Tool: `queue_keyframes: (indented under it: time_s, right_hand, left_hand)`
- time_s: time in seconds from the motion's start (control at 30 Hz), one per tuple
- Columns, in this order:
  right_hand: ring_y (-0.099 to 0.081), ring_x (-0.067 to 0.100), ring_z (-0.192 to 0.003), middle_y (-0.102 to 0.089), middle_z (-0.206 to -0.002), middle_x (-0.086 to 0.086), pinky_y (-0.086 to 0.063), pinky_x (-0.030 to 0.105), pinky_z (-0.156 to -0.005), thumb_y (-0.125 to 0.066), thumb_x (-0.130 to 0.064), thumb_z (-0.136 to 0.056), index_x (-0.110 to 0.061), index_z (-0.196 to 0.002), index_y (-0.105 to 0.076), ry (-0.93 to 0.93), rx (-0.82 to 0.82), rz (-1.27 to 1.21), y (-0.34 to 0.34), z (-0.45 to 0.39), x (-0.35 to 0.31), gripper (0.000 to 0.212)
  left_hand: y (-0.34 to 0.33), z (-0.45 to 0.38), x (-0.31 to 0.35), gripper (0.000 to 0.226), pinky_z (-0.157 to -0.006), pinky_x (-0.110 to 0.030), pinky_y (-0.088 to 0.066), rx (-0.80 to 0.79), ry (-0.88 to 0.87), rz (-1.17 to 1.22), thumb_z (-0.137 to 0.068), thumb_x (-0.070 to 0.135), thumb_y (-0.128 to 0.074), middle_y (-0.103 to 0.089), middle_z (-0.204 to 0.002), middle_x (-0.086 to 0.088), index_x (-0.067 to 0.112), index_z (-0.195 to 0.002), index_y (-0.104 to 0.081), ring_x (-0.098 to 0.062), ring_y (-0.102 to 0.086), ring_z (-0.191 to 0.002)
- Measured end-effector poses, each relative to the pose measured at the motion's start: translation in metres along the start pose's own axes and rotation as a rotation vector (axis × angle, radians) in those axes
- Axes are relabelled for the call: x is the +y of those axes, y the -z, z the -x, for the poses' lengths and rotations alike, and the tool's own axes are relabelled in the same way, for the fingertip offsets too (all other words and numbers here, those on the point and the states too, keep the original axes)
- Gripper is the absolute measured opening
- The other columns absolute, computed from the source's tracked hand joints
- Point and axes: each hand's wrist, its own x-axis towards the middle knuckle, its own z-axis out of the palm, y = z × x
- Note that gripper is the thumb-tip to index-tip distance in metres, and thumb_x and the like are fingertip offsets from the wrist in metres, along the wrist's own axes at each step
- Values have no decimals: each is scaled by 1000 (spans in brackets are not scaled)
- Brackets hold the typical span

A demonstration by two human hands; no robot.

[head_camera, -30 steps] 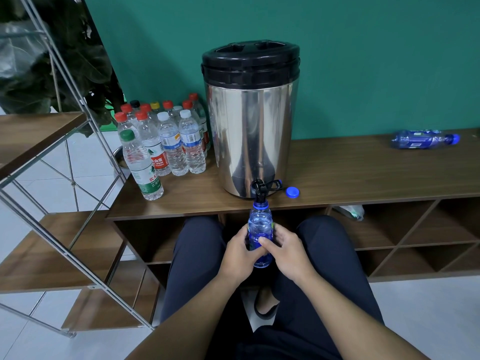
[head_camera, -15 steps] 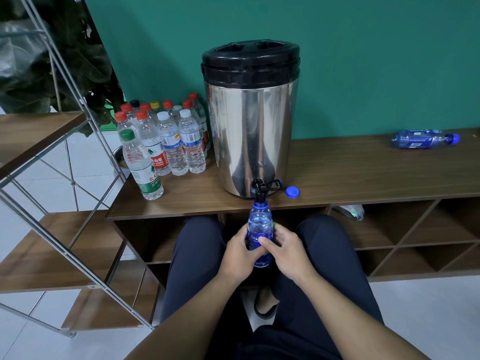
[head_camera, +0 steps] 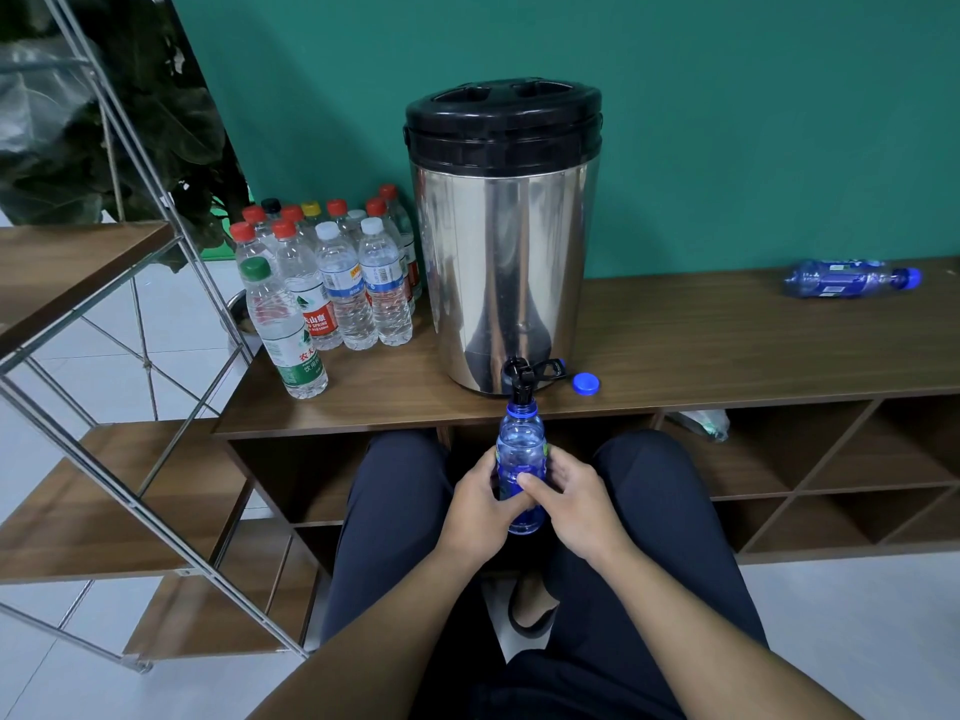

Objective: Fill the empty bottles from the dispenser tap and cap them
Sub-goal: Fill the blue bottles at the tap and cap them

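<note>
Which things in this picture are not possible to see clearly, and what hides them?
- Blue bottle, head view: the left hand and right hand cover its middle, so the water level is unclear.
- Tap: whether water flows is too small to tell.
- Grouped bottles: the back rows are hidden by the front ones.
- Lying bottle: its label is too small to read.

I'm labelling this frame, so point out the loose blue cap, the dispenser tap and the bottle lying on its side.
loose blue cap (head_camera: 586,383), head view, its top face.
dispenser tap (head_camera: 521,379), head view, black spout.
bottle lying on its side (head_camera: 841,278), head view, its label.
</note>
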Motion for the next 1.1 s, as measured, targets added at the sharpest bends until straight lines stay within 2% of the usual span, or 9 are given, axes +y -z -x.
queue_keyframes:
  time_s: [0.43,0.87,1.1]
  right_hand:
    - [-77,14,-121,-83,-125,-5,-60,43,-110,-75,-4,-103,-26,-135,-75,-4,-5,3,0,0,1,39]
    - [-77,14,-121,-82,-126,-5,-59,46,-111,-75,-4,-103,-28,-135,-75,-10,-5,3,0,-1,2,40]
    - [-77,14,-121,-82,-125,-5,-59,42,-111,-75,-3,-103,-26,-137,-75,1,-7,12,0,0,0,41]
  left_hand:
    - [1,0,0,50,-108,-48,-59,-1,-5,-13,-92,15,-88,-80,-123,9,32,-135,-71,-13,-77,-116]
    - [0,0,1,52,-110,-47,-59,3,-1,6,-92,10,-87,-80,-125,8,32,-136,-71,-13,-77,-117]
    - [0,0,1,51,-108,-45,-60,7,6,-9,-91,11,-88,-81,-122,10,31,-135,-71,-11,-77,-114]
